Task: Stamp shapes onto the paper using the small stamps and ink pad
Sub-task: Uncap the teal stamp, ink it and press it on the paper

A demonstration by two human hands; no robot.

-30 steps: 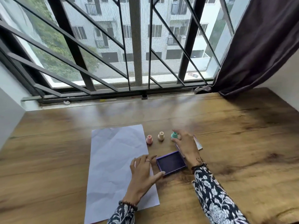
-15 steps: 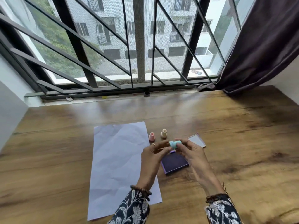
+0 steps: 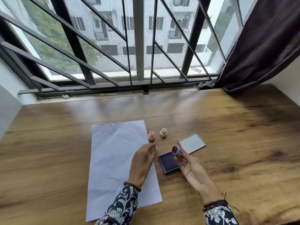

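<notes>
A creased white paper [image 3: 113, 159] lies on the wooden table [image 3: 227, 135]. Right of it sits the open purple ink pad [image 3: 168, 163], with its lid [image 3: 192, 143] lying behind it. My right hand [image 3: 191, 169] holds the teal stamp [image 3: 176, 150] at its fingertips above the pad, the stamp's dark face turned toward me. My left hand [image 3: 142, 161] hovers over the paper's right edge and pinches a small teal cap [image 3: 154, 149]. A pink stamp [image 3: 151, 136] and a cream stamp [image 3: 163, 132] stand upright behind the pad.
A barred window [image 3: 138, 46] runs along the table's far edge. A dark curtain [image 3: 263, 46] hangs at the right and touches the table's far right corner. Small bits lie on the sill [image 3: 107, 94].
My right hand picked the teal stamp up from the row. Both hands met over the pad, then drew apart: the cap stays in the left, the stamp in the right.
</notes>
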